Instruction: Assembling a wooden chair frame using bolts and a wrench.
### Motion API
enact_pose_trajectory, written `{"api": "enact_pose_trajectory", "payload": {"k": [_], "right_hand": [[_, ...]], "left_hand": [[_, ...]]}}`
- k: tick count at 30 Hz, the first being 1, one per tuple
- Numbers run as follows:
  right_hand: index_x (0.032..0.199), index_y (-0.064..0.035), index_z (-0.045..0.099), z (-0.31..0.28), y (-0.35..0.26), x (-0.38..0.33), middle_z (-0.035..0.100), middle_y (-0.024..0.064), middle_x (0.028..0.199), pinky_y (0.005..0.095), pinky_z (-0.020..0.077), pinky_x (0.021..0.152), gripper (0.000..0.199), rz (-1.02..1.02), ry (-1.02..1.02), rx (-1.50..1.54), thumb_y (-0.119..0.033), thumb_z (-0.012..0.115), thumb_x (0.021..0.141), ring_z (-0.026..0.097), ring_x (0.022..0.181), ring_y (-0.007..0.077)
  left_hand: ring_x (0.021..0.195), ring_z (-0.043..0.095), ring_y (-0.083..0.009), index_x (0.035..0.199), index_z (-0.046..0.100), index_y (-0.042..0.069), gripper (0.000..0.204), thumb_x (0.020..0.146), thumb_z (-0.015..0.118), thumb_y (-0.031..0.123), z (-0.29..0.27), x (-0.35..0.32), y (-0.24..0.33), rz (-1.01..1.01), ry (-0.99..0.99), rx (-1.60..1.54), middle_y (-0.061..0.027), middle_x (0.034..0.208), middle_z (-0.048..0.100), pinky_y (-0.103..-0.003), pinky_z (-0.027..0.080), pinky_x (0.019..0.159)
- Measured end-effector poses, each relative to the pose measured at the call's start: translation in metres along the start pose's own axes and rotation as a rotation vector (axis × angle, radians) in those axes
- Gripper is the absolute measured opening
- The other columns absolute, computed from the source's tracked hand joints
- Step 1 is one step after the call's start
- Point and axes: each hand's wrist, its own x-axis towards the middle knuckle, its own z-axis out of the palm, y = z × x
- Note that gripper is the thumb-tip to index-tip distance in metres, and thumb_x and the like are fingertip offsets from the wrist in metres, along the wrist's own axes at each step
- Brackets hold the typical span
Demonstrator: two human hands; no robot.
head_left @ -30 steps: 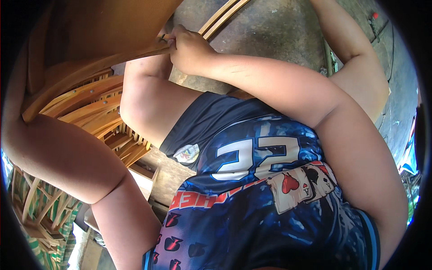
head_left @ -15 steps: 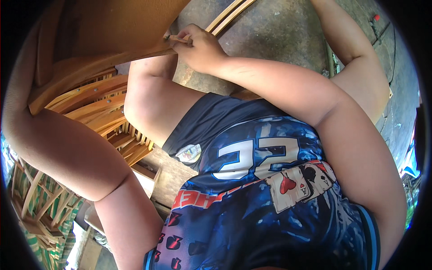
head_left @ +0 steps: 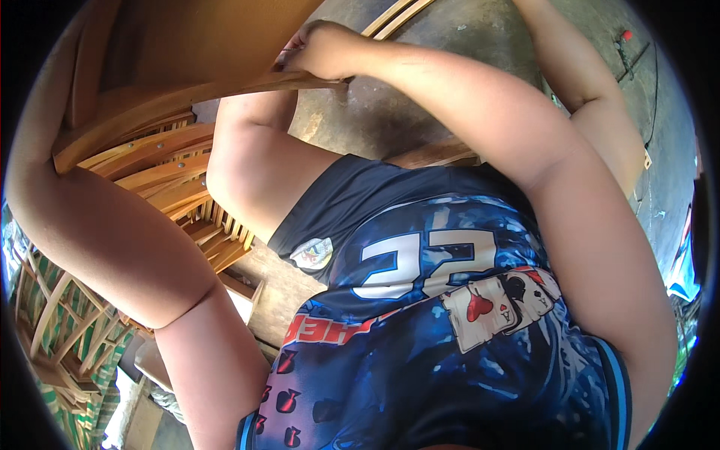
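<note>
A large curved wooden piece (head_left: 187, 52) fills the upper left, its lower rim (head_left: 150, 105) running across above my knee. My right hand (head_left: 319, 49) is at the top centre, fingers closed around the right end of that rim. My left forearm (head_left: 97, 232) reaches up along the left side, under the wooden piece. My left hand is hidden beyond the dark rim of the picture. I am seated, with blue printed shorts (head_left: 420, 300) and a bare knee (head_left: 255, 180) below the wood.
A stack of curved wooden slats (head_left: 165, 180) lies under the piece at left. More bent wooden frames (head_left: 52, 330) and green-patterned cloth sit at lower left. Grey concrete floor (head_left: 390, 112) shows at the top, with long slats (head_left: 394, 15) and a cable (head_left: 649, 90) at right.
My right hand has slid upward in the picture along the wooden rim, and the rim's right end has risen with it. My left arm has stayed in place.
</note>
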Motion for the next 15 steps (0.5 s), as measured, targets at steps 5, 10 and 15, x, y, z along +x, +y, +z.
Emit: {"api": "enact_pose_trajectory", "payload": {"k": [5, 10, 15], "right_hand": [[0.106, -0.0117, 0.070, -0.012, -0.013, 0.013, 0.064, 0.0028, 0.079, 0.0299, 0.0458, 0.055, 0.029, 0.221, -0.276, -0.098, -0.035, 0.063, 0.090, 0.054, 0.063, 0.0123], [0.107, -0.0101, 0.066, -0.023, -0.014, 0.011, 0.048, -0.0024, 0.070, 0.0238, 0.0342, 0.049, 0.032, 0.309, -0.340, 0.201, -0.038, 0.063, 0.091, 0.036, 0.053, 0.0086], [0.101, -0.0086, 0.065, -0.025, -0.015, 0.017, 0.053, -0.0008, 0.073, 0.0287, 0.0379, 0.053, 0.029, 0.189, -0.422, 0.191, -0.035, 0.058, 0.091, 0.043, 0.055, 0.0105]], "left_hand": [[0.102, 0.064, -0.0249, 0.125, 0.058, -0.008, 0.064, 0.082, 0.076, 0.036, 0.001, -0.006, 0.005, 0.032, -0.002, -0.003, -0.0201, 0.110, 0.067, -0.036, 0.047, 0.094], [0.103, 0.063, -0.0249, 0.125, 0.058, -0.008, 0.065, 0.082, 0.076, 0.037, 0.017, -0.032, 0.024, 0.161, -0.076, 0.042, -0.0202, 0.111, 0.067, -0.036, 0.046, 0.095], [0.104, 0.063, -0.0248, 0.126, 0.057, -0.009, 0.067, 0.082, 0.076, 0.037, 0.028, -0.054, 0.019, 0.183, -0.085, 0.056, -0.0203, 0.112, 0.067, -0.036, 0.046, 0.096]]}}
